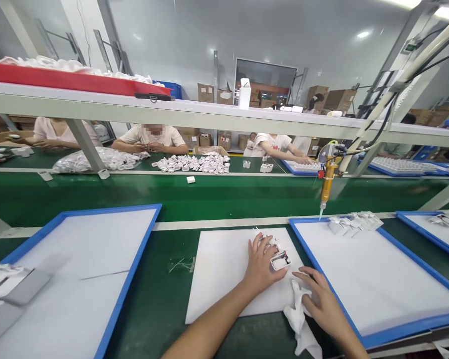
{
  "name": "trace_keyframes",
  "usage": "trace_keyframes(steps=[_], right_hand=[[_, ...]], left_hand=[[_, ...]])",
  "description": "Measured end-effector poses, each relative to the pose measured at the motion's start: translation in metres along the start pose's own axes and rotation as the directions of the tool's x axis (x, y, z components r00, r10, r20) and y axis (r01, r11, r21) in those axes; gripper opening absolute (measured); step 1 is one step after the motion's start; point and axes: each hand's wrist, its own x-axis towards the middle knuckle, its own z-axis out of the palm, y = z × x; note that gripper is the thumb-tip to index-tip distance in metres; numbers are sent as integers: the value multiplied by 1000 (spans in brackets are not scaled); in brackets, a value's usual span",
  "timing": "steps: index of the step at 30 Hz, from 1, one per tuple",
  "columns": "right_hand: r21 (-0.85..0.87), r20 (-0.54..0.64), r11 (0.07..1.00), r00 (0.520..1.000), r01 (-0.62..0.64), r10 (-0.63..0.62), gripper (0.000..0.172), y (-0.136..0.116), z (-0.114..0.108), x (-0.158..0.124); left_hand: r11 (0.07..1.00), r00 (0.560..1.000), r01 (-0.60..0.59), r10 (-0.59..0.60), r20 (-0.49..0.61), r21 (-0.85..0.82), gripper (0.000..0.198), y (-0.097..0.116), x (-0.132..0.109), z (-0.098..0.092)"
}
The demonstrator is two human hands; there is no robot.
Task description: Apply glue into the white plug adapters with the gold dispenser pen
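My left hand (261,264) is curled over a short row of small white plastic cases on a white board (220,269). Its thumb and fingers grip the nearest open case (280,260), which shows a dark slot inside. The other cases are partly hidden behind the fingers. Just to the right, my right hand (322,301) has its index finger stretched toward that case without plainly touching it. Its thumb lies over a crumpled white cloth (299,319), which trails down past the board's front edge. The lower fingers are partly hidden.
Blue-rimmed trays stand left (129,279) and right (314,259); a dispensing syringe (327,184) hangs above the right one. A small plastic bag (181,265) lies left of the board. Beyond the green conveyor (247,194), co-workers sit by piled white parts (194,163). An overhead shelf (209,110) crosses the view.
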Motion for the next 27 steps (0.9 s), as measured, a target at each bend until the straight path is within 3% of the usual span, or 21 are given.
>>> trace_keyframes(steps=[2,6,10,15,18,21,24,27], right_hand=[[20,-25,1000,1000,-8,8,35,-5,7,2],[138,-20,990,1000,-17,19,23,-22,26,7],[229,-124,973,992,-6,35,11,-27,44,17],[225,-279,974,955,-34,98,4,-16,54,29],[241,-310,969,942,-53,129,32,-11,54,33],[247,-232,968,967,-45,104,61,-12,51,35],[223,-167,974,982,-45,83,68,-17,50,38],[198,-175,979,981,-51,86,71,-23,50,43]], left_hand=[[999,1000,-23,23,-9,27,41,0,-1,1],[994,997,-80,82,-17,70,39,-3,0,2],[985,990,-133,138,-41,108,34,-9,2,2],[969,976,-185,201,-87,165,26,-18,7,3],[953,969,-216,236,-75,211,33,-23,9,5],[939,963,-240,262,-61,248,34,-26,8,6],[931,958,-260,282,-52,258,35,-27,7,6],[925,951,-288,307,-39,248,36,-29,6,4]])
